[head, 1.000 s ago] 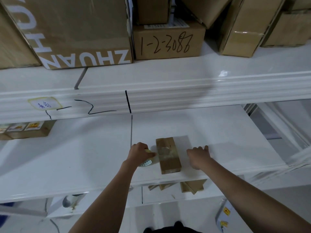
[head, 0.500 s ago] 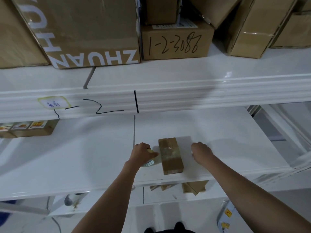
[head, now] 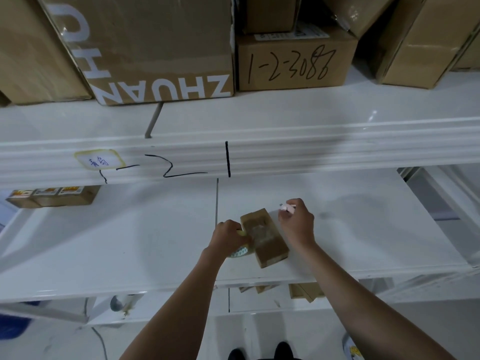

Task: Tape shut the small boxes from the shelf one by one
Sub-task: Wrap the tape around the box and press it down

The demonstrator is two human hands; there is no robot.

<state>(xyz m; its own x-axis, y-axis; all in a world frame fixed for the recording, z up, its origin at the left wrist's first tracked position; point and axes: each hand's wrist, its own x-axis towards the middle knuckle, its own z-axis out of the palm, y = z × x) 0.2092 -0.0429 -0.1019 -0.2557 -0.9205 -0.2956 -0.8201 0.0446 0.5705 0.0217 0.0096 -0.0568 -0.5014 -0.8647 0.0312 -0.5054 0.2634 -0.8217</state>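
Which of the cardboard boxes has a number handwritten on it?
The mid-sized box on the upper shelf, right of the ZHUAN box. It bears black marker writing; the ZHUAN box has white printed letters, the others show none.

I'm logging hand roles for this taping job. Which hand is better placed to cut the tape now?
Right, probably. The right hand grips a small pink tool beside the small box, likely a cutter, while the left hand holds the tape roll.

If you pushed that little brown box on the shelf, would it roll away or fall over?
Probably neither. The small box lies flat on its broad side on the white shelf, so it would likely slide. The shelf looks glossy, and the tape across the box looks shiny, so it may slip easily.
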